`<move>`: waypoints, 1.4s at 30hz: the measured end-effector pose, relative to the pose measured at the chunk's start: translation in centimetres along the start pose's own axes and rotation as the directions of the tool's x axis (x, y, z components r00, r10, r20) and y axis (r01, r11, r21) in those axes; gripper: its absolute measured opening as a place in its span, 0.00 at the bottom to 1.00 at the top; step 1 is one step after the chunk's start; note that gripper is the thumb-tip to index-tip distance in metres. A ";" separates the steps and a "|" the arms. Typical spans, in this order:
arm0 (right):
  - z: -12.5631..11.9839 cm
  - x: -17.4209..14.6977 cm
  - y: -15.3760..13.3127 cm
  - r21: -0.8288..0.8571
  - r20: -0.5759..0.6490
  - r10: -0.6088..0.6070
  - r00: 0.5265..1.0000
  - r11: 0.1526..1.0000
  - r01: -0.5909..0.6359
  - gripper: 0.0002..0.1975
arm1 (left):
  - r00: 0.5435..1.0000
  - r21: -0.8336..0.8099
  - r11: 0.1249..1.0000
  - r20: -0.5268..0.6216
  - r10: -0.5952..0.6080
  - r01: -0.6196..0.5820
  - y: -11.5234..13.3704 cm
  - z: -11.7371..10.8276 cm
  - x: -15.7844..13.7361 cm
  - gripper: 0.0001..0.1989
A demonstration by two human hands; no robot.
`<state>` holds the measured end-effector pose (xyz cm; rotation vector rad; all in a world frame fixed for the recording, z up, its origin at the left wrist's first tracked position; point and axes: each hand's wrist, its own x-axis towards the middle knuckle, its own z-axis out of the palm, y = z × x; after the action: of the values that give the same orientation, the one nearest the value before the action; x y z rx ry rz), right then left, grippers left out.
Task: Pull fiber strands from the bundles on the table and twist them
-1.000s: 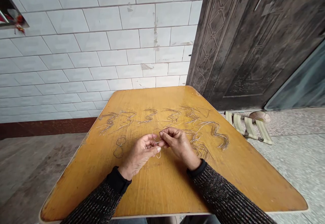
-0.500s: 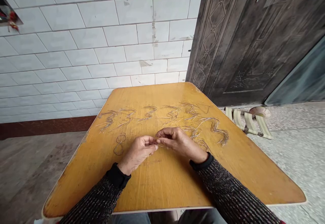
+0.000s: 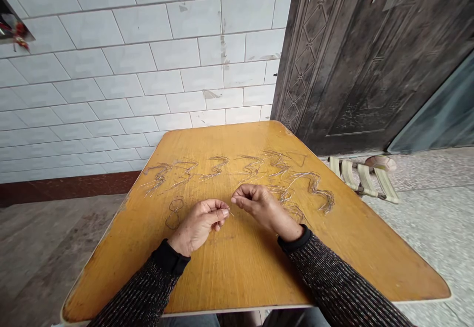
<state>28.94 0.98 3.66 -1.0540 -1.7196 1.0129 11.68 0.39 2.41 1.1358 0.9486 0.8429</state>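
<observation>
Over the middle of the table, my left hand pinches a thin piece of wire, whose short end sticks out past the fingertips. A small gap to the right, my right hand has its thumb and forefinger pressed together; whatever is between them is too small to make out. Left of my left hand lies a figure-eight of looped wire. Beside and partly behind my right hand is a heap of curved wires. A wavy wire bundle rests farther right.
Several bent wire bundles lie in a row across the far half of the table. Behind it stands a white tiled wall, with a dark ornate door to the right. A strapped folding stool sits on the floor at right.
My hands have moved slightly apart; the fingertips that met before now have a gap between them. A wire end shows at my left fingertips. The bundles on the table stay put.
</observation>
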 end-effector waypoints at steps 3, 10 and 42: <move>0.9 0.3 0.7 0.244 -0.034 0.084 0.996 0.967 -0.073 0.15 | 0.999 -0.104 0.994 -0.009 -0.042 0.041 0.1 0.3 -0.1 0.11; 1.1 0.6 0.7 0.370 -0.047 0.153 0.987 0.921 -0.125 0.17 | 0.997 -0.194 0.978 0.003 -0.083 0.082 0.1 0.9 -0.4 0.13; 1.1 0.1 0.0 0.448 0.073 0.146 0.987 0.879 -0.163 0.18 | 0.999 -0.324 0.946 0.014 0.033 -0.026 0.1 0.9 -0.2 0.10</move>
<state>27.88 0.81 3.38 -0.8754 -1.3427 1.4603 12.47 -0.09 2.67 0.8731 0.7452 0.9708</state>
